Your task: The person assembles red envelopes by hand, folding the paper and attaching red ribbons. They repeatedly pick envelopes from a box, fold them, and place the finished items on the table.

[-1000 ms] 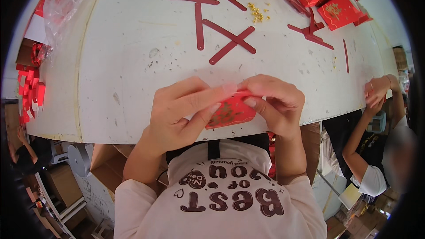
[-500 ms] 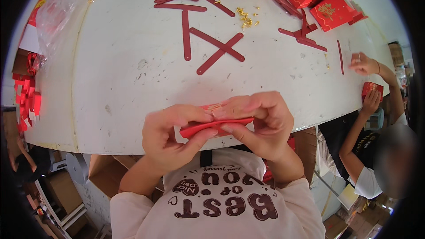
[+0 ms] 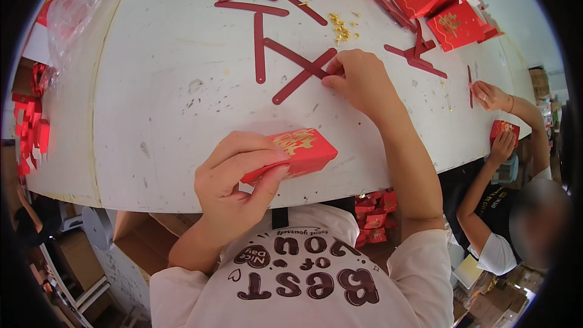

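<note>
Grip: left hand [image 3: 234, 182] is clamped on a folded red box [image 3: 291, 153] with gold print, thumb under its near side, fingers over the top, held just above the table's near edge [image 3: 182, 197].
Right hand: right hand [image 3: 358, 79] is stretched out over the table, fingertips pinched on the end of one dark red strip [image 3: 303, 76] where two strips cross. I'd call that a grasp, though the fisheye bends things there, so it may only be touching.
Progress: from my seat the box looks folded into shape, and no strip is on it that I can see. I'd guess the strip part is what's left for this one.
Mid table: more loose strips [image 3: 255, 0] lie farther out, with a scatter of small gold bits [image 3: 341, 27] beside them.
Far edge: finished-looking red boxes [image 3: 452, 24] are piled at the far right, so a fair batch seems done.
Off to the right: another person's hands [image 3: 495, 118] work on a small red piece at the table's side.
Left side: red pieces are stacked [image 3: 27, 127] beside the table.
</note>
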